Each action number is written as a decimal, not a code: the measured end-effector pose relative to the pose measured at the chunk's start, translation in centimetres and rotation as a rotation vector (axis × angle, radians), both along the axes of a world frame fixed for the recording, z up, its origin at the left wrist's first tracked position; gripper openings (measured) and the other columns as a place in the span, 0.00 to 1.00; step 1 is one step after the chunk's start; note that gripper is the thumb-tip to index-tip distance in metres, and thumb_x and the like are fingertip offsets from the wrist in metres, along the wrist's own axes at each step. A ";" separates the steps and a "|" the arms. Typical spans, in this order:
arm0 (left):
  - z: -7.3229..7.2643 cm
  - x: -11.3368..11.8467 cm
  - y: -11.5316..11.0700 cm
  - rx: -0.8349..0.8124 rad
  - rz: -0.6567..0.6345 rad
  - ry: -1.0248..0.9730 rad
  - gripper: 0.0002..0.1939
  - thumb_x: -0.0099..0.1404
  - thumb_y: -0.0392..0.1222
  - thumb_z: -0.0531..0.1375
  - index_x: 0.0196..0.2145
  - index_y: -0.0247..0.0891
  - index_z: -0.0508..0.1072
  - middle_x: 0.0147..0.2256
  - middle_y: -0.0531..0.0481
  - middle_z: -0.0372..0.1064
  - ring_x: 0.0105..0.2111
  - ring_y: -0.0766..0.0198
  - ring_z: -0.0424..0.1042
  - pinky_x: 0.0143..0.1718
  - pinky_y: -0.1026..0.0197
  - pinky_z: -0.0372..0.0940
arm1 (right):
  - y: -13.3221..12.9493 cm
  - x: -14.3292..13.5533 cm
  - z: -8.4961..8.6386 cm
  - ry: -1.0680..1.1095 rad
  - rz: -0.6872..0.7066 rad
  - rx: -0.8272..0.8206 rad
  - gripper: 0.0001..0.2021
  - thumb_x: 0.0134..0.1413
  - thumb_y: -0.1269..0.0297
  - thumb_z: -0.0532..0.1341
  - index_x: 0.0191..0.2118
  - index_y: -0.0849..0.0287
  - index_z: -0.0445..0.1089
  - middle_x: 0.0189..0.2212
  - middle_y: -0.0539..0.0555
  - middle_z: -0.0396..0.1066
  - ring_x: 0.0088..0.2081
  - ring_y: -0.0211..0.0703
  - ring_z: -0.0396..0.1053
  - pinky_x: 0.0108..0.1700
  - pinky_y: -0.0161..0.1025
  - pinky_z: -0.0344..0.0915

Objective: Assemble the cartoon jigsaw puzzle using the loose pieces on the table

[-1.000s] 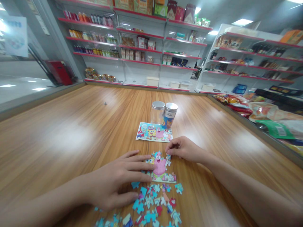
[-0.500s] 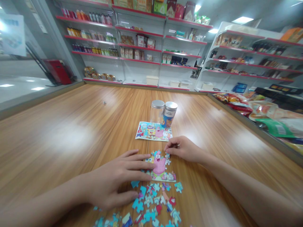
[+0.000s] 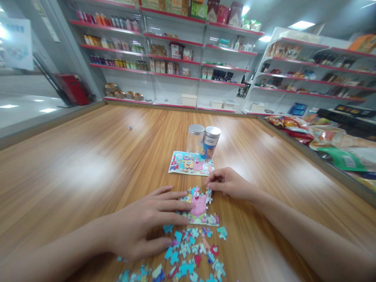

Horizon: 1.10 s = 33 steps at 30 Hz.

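A partly joined jigsaw puzzle (image 3: 198,207) lies on the table, showing a pink starfish character. My left hand (image 3: 152,215) rests on its left side, fingers spread and flat, covering part of it. At the puzzle's upper right, my right hand (image 3: 225,182) is closed, thumb and index finger pinching the top of a small puzzle piece (image 3: 209,194). Whether that piece is joined to the rest I cannot tell. Several loose puzzle pieces (image 3: 185,268) are scattered below, some beside my left thumb. Behind the puzzle lies a printed picture sheet (image 3: 188,166) with cartoon characters.
A clear jar (image 3: 195,141) with a silver lid and a blue labelled can (image 3: 210,143) stand at the picture sheet's back edge. A tiny metal object (image 3: 130,127) sits far left on the wooden table (image 3: 141,149). Packaged goods (image 3: 337,137) lie right; stocked shelves (image 3: 173,37) stand behind.
My right hand has shifted very slightly at the puzzle's upper right corner, still pinching. My left hand stays flat in the same place.
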State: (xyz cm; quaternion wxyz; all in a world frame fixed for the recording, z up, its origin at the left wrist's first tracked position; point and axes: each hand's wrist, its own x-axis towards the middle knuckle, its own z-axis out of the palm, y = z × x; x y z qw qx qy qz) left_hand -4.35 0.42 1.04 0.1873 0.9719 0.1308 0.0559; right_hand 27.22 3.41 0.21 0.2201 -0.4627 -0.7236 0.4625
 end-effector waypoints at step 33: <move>0.4 1.4 -0.6 -0.039 -0.042 0.034 0.38 0.73 0.54 0.55 0.73 0.50 0.42 0.73 0.52 0.38 0.73 0.43 0.32 0.72 0.32 0.30 | -1.2 -2.5 -1.5 -0.036 -0.074 0.196 0.08 0.58 0.62 0.65 0.38 0.60 0.78 0.23 0.48 0.69 0.25 0.35 0.62 0.28 0.33 0.57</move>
